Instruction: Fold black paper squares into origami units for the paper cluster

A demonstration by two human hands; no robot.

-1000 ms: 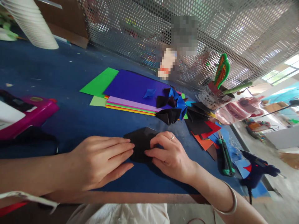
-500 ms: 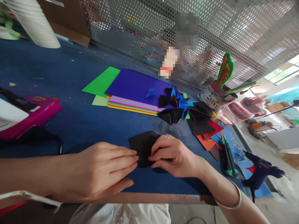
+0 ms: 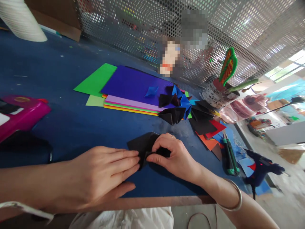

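Note:
A piece of black paper (image 3: 141, 143) lies on the blue table near its front edge, between my hands. My left hand (image 3: 105, 175) rests flat with its fingers stretched out, fingertips pressing on the paper's left side. My right hand (image 3: 170, 152) pinches the paper's lower right part between thumb and fingers, and that part is raised and folded over. Several folded black pieces (image 3: 172, 115) and blue pieces (image 3: 186, 105) sit on and beside a stack of coloured sheets (image 3: 135, 86) farther back.
To the right are black, red and orange papers (image 3: 209, 141), a green cutter (image 3: 230, 157), a dark glue gun (image 3: 259, 167) and a decorated cup (image 3: 218, 93). A magenta object (image 3: 30, 111) stands at left. Perforated metal (image 3: 107, 28) closes the back.
My right hand has lifted and turned the paper's lower right part over. My left hand stays flat on the paper. The view has shifted slightly.

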